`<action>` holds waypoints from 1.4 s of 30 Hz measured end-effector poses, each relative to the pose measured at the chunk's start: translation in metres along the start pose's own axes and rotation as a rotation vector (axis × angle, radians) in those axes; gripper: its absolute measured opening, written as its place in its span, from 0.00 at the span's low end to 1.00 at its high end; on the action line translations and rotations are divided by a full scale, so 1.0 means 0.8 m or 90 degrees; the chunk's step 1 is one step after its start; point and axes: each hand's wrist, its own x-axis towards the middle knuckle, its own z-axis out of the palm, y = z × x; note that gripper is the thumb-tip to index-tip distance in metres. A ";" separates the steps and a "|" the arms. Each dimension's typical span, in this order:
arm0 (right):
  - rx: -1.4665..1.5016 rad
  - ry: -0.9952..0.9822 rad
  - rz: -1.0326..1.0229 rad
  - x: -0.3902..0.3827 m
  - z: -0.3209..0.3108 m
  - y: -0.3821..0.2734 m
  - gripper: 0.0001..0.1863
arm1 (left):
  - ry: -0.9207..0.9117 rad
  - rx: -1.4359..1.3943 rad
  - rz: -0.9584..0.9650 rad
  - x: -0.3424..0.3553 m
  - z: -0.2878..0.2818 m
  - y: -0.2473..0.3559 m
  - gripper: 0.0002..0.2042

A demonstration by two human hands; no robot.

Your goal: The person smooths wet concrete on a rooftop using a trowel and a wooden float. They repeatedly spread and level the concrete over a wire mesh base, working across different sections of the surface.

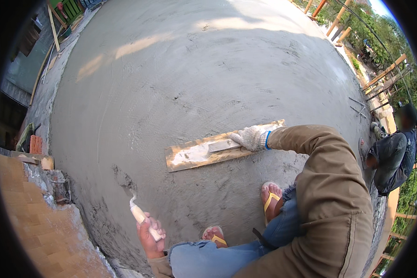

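My right hand (249, 139), in a light knit glove, is closed on the grip of a long wooden float (187, 157). The float lies slightly tilted across wet grey cement (171, 83), its board smeared pale with cement. Lower left, my left hand (150, 234) is bare and wrapped round the wooden handle of a trowel (138, 214). The trowel's metal neck runs up toward a cement-coated blade (124, 180) that blends into the surface, so its outline is hard to make out.
My feet (271, 199) in sandals are below the float. Another person (398, 157) crouches at the right edge near loose rods (356, 105) and wooden stakes (382, 74). A ledge with tan panels (32, 208) borders the lower left, red bricks (35, 143) above it.
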 end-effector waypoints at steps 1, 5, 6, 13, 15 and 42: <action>0.000 -0.013 0.048 -0.019 0.002 0.022 0.30 | -0.019 0.019 -0.005 0.000 0.016 0.008 0.13; 0.068 0.140 0.201 -0.114 0.060 0.110 0.32 | -0.110 0.052 -0.063 0.013 0.084 0.027 0.11; 0.100 0.175 0.241 -0.133 0.078 0.120 0.32 | -0.125 0.069 -0.072 0.014 0.099 0.034 0.11; 0.296 0.341 0.636 -0.289 0.206 0.136 0.35 | -0.186 0.218 -0.147 0.034 0.238 0.050 0.13; 0.337 0.369 0.728 -0.334 0.242 0.141 0.35 | -0.211 0.234 -0.170 0.043 0.283 0.040 0.13; 0.362 0.375 0.948 -0.441 0.380 0.191 0.38 | -0.299 0.261 -0.155 0.181 0.538 -0.064 0.14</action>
